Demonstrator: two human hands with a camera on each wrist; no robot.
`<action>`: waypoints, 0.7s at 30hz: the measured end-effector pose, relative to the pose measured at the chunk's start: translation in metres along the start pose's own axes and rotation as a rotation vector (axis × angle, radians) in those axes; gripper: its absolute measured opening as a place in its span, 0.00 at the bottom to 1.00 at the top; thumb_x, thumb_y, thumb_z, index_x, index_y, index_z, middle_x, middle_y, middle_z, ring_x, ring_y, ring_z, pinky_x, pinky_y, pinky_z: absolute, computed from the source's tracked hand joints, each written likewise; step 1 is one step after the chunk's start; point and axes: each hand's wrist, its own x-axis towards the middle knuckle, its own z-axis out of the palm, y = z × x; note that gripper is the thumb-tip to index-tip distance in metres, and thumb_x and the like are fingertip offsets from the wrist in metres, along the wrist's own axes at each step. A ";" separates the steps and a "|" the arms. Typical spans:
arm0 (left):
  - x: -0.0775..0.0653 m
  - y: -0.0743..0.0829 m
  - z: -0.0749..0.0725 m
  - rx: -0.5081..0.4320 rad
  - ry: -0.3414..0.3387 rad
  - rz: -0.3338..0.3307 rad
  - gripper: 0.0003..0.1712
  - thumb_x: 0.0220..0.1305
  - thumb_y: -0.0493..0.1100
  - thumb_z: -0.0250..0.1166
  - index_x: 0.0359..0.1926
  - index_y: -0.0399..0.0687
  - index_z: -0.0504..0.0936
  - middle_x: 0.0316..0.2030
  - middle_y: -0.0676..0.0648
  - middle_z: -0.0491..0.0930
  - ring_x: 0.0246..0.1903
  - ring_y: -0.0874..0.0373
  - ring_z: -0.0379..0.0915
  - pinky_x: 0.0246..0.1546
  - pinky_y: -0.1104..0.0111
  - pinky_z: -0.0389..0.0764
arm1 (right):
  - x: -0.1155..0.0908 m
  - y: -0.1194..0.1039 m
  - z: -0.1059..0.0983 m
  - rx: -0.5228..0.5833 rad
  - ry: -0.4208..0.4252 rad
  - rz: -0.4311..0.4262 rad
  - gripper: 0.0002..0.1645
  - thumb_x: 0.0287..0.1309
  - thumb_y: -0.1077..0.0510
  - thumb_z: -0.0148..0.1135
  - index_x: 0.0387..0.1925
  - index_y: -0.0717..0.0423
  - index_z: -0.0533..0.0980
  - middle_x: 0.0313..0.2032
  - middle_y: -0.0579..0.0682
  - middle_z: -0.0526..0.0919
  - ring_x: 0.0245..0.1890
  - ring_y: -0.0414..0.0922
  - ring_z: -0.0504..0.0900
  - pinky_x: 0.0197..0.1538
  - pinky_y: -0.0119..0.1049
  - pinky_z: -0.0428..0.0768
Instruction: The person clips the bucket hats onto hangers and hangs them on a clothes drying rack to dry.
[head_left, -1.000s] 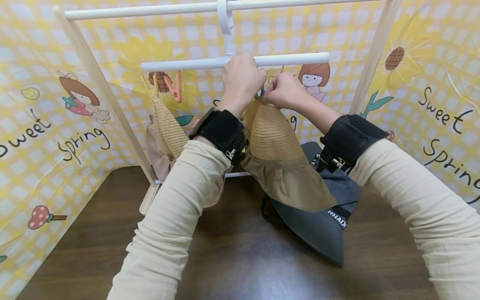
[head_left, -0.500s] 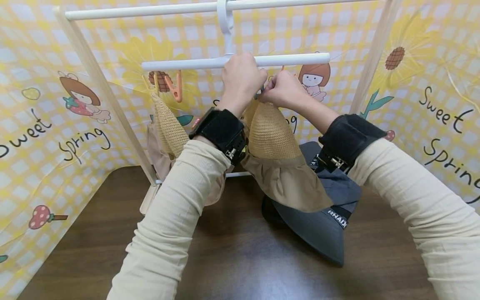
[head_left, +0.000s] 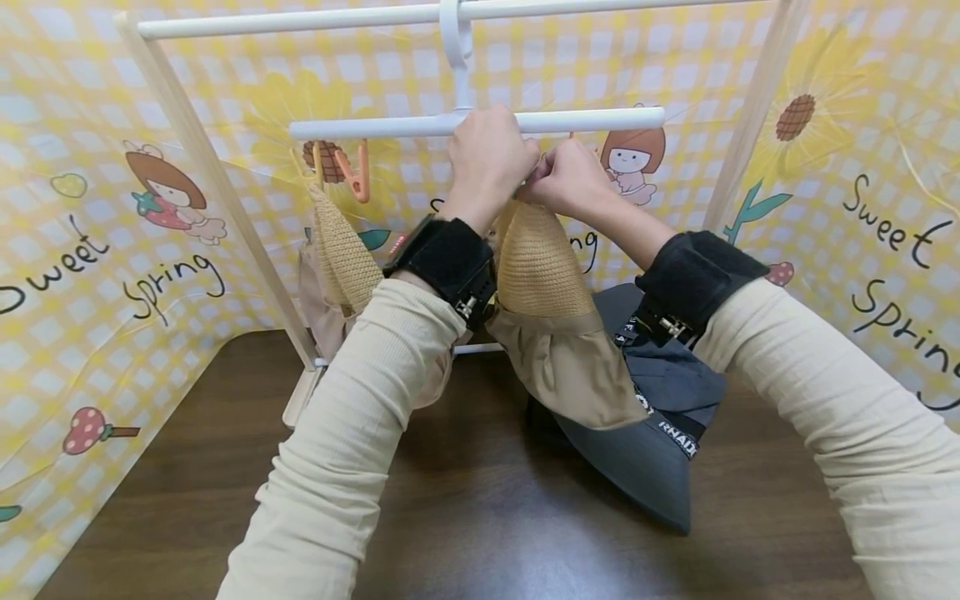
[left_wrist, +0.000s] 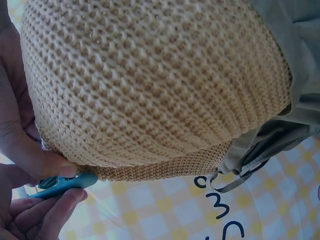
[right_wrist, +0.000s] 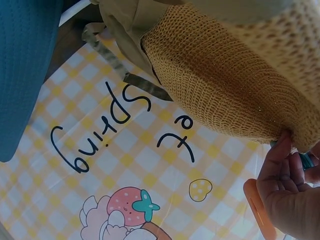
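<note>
A straw sun hat (head_left: pixel 542 268) with a khaki fabric brim hangs crown-up below the white hanger bar (head_left: pixel 375 127). My left hand (head_left: pixel 489 162) is in front of the bar and pinches a teal clothespin (left_wrist: pixel 89 180) at the top of the crown. My right hand (head_left: pixel 573 179) pinches the crown's top edge right beside it, its thumb on the straw in the left wrist view. In the head view the hands hide the clothespin. Another straw hat (head_left: pixel 341 250) with a pinkish brim hangs at the left from a yellow clothespin (head_left: pixel 318 162).
A dark grey-blue hat (head_left: pixel 637 467) with a lettered band lies on the brown table (head_left: pixel 465 517), behind and right of the khaki brim. Orange clothespins (head_left: pixel 363 175) hang from the bar. The hanger hooks on a rack's white rail (head_left: pixel 300 20) between wooden posts (head_left: pixel 217 183).
The straw hat's brim has swung left and uncovered more of the dark hat. My right hand has turned slightly at the crown, and the teal clothespin has gone out of sight in the head view.
</note>
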 end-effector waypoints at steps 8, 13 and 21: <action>-0.001 0.002 0.001 0.003 -0.007 0.014 0.18 0.57 0.52 0.53 0.15 0.52 0.63 0.35 0.48 0.79 0.39 0.51 0.78 0.39 0.61 0.78 | 0.002 0.001 0.001 -0.027 0.029 -0.020 0.19 0.49 0.52 0.57 0.11 0.51 0.63 0.08 0.38 0.60 0.13 0.36 0.59 0.26 0.30 0.60; -0.003 0.003 0.004 -0.035 0.017 0.034 0.20 0.57 0.54 0.53 0.14 0.52 0.62 0.33 0.47 0.79 0.37 0.51 0.78 0.38 0.61 0.79 | 0.001 0.003 0.000 -0.017 0.048 -0.052 0.17 0.49 0.53 0.56 0.12 0.51 0.64 0.09 0.38 0.62 0.14 0.36 0.61 0.32 0.32 0.65; -0.003 0.005 0.006 -0.085 0.008 0.014 0.24 0.60 0.61 0.53 0.16 0.51 0.67 0.35 0.45 0.82 0.39 0.51 0.80 0.40 0.61 0.79 | 0.001 0.005 -0.002 0.016 0.051 -0.055 0.14 0.48 0.53 0.56 0.13 0.50 0.67 0.08 0.36 0.64 0.12 0.33 0.61 0.24 0.29 0.62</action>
